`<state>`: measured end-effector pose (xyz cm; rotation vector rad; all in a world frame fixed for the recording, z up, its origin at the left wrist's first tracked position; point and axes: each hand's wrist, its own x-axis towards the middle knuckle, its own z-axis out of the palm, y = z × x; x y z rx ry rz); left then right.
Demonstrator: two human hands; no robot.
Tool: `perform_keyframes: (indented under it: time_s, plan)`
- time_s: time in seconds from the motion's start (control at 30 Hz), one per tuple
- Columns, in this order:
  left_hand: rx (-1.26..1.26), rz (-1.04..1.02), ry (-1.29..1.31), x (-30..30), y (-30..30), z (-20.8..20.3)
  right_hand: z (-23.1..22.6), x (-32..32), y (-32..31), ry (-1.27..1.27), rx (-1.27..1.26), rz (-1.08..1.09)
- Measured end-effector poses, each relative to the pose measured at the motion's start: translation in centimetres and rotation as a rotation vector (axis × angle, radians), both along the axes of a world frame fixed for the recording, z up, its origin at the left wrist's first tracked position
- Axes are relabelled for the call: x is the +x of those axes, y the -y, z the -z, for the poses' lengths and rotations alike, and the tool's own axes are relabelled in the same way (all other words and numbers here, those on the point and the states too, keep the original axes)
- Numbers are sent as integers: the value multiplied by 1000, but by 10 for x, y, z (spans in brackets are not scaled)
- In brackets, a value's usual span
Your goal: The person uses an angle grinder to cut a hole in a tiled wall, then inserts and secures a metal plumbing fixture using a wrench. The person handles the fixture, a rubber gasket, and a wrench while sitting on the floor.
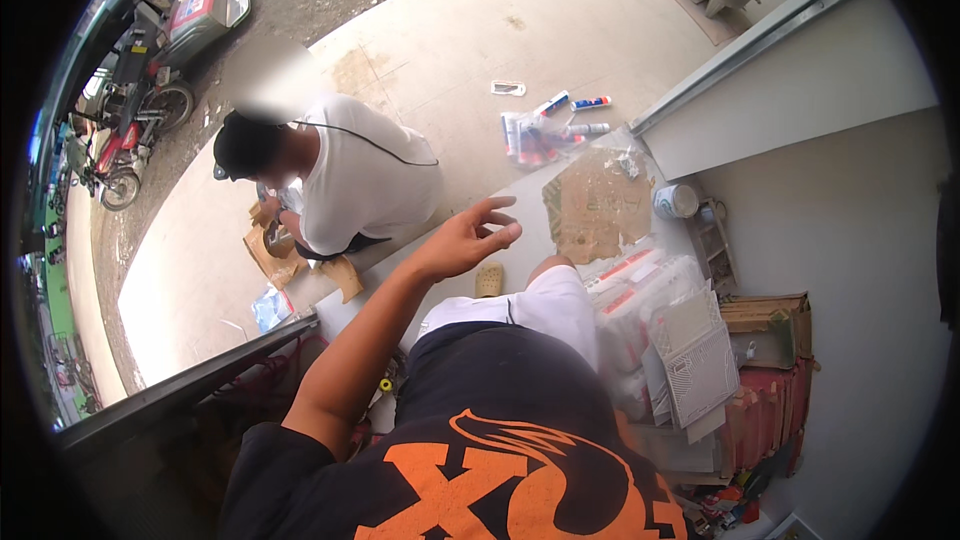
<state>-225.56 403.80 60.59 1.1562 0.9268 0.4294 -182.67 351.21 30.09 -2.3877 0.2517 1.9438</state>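
My left hand (468,240) is raised in front of me at mid-picture, holding nothing. Its fingers stretch toward the right, with a gap between thumb and fingers. It hovers over the pale floor (430,25), nearest to a stained flat piece of cardboard (600,202) on its right. Beyond it lie a clear plastic bag of tubes (533,140) and loose blue-and-red tubes (590,103). A small white holder-like object (508,89) lies past them. My right hand is out of the picture.
At left a person in a white shirt (365,175) crouches over torn cardboard (272,258). On the right are a white can (675,202), plastic-wrapped packs (635,305), a white slotted panel (692,365) and stacked red boxes (768,415). A motorcycle (125,130) stands outside.
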Motion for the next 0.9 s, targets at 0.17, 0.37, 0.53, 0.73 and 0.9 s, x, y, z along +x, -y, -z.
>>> perform_keyframes:
  time_s: [0.17, 0.37, 0.53, 0.73, 0.9]
  plan:
    - [-570, -283, 996, 19, -144, -1, -12, 9, -190, 25, 45, -114]
    - [-561, -580, 1065, 11, -251, 1, -41, 100, -560, 155, 248, -82]
    - [-506, -798, 799, -27, -326, 10, -115, 123, -907, 410, 739, -371]
    - [-561, -971, 678, -110, -431, 71, -171, -5, -1180, 441, 1011, -605]
    - [-593, -1055, 709, -208, -548, 103, -91, -126, -1251, 272, 827, -946]
